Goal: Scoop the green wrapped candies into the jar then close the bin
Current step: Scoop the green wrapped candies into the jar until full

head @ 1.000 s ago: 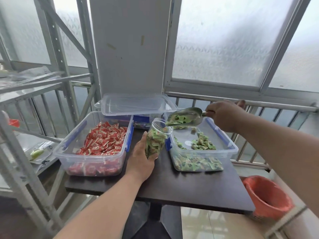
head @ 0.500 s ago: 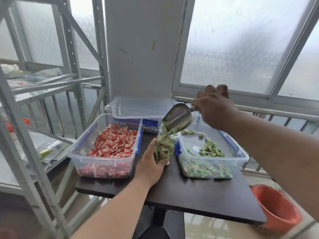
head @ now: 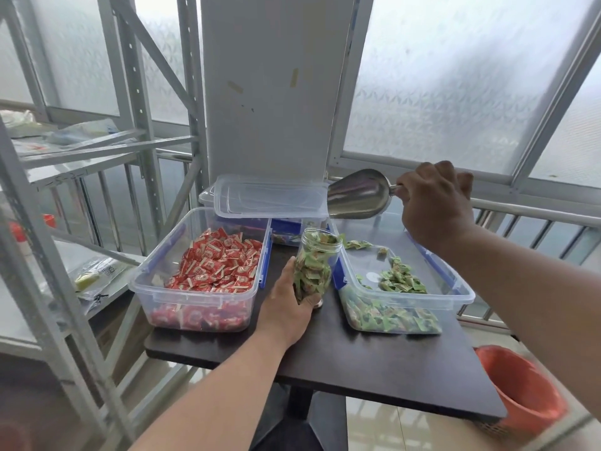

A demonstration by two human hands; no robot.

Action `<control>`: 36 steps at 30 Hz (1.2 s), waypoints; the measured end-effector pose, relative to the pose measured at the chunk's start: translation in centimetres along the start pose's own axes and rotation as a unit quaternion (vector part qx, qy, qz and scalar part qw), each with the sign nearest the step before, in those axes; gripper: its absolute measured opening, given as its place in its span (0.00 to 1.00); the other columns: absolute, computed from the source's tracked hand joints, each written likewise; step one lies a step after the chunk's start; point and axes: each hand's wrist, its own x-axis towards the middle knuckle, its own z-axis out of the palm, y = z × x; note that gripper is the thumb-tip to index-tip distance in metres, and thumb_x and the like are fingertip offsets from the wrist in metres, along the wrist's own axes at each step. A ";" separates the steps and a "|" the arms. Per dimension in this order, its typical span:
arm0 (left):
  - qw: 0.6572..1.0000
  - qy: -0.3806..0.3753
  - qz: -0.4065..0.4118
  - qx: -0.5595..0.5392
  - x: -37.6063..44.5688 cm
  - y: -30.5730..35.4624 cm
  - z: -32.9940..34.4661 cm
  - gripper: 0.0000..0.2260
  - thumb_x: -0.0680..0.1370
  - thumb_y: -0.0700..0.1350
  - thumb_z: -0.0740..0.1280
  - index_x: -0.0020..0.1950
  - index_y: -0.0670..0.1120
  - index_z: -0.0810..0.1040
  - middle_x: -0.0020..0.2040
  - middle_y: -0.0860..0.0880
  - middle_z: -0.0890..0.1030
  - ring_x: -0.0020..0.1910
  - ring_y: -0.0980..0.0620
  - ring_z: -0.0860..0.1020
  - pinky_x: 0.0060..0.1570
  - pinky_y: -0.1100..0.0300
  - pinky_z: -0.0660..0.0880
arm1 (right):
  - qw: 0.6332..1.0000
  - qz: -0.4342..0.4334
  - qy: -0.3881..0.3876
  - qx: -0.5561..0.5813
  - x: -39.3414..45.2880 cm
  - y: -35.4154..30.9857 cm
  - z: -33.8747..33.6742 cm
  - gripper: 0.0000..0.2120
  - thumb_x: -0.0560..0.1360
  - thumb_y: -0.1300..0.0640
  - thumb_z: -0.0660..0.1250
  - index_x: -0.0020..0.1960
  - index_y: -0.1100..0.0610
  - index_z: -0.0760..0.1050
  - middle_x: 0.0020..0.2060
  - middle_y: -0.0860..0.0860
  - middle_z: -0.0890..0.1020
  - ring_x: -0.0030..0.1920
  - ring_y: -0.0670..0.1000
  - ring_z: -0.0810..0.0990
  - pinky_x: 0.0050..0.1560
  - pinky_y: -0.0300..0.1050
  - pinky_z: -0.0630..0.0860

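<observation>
A clear plastic jar (head: 315, 262) stands on the dark table, filled to its mouth with green wrapped candies. My left hand (head: 287, 304) grips the jar low on its left side. To its right is an open clear bin (head: 455, 296) with blue clips, holding green wrapped candies (head: 401, 279). A few lie on the bin's rim by the jar. My right hand (head: 435, 203) holds the handle of a metal scoop (head: 359, 198), raised above the bin's back left corner. The scoop's inside is hidden.
An open bin of red candies (head: 211, 265) sits left of the jar. Clear lids (head: 270, 198) lie stacked on a bin at the back. The dark table (head: 374, 362) ends near me. A metal shelf rack (head: 81, 177) stands left, an orange basket (head: 520, 388) low right.
My right hand tipped the scoop over the jar and poured candies in, then lifted the scoop up and back to the right. The jar is fuller. My left hand stayed on the jar.
</observation>
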 end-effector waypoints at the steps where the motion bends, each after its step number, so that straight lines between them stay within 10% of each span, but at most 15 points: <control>1: 1.000 -0.002 -0.001 0.001 0.0 0.0 0.0 0.43 0.78 0.56 0.75 0.85 0.61 0.52 0.80 0.54 0.70 0.77 0.50 0.70 0.77 0.49 0.66 | 1.000 0.008 -0.002 0.013 0.0 0.1 0.0 0.08 0.80 0.55 0.63 0.53 0.51 0.81 0.51 0.52 0.79 0.57 0.59 0.70 0.55 0.57 0.66; 7: 1.000 -0.001 -0.005 0.005 0.0 -0.2 0.0 0.43 0.77 0.57 0.74 0.85 0.62 0.52 0.81 0.54 0.69 0.78 0.50 0.70 0.78 0.49 0.66 | 0.994 -0.085 -0.068 0.026 -0.7 -1.2 -0.1 0.10 0.81 0.51 0.61 0.51 0.48 0.81 0.49 0.50 0.79 0.57 0.57 0.71 0.56 0.56 0.65; 21: 0.999 0.039 0.011 0.036 -0.3 0.2 0.4 0.43 0.81 0.53 0.72 0.86 0.63 0.46 0.81 0.49 0.64 0.80 0.47 0.63 0.79 0.50 0.59 | 0.919 0.154 -0.363 -0.007 -4.2 1.7 4.4 0.12 0.78 0.64 0.59 0.61 0.63 0.74 0.49 0.59 0.78 0.46 0.58 0.79 0.44 0.49 0.78; 36: 0.996 0.063 0.023 0.059 0.4 -0.3 0.9 0.45 0.81 0.56 0.72 0.85 0.65 0.41 0.81 0.50 0.64 0.81 0.49 0.61 0.81 0.48 0.57 | 0.942 0.123 -0.301 0.089 0.9 -2.2 11.8 0.07 0.73 0.52 0.69 0.45 0.56 0.77 0.39 0.52 0.75 0.40 0.56 0.79 0.37 0.46 0.79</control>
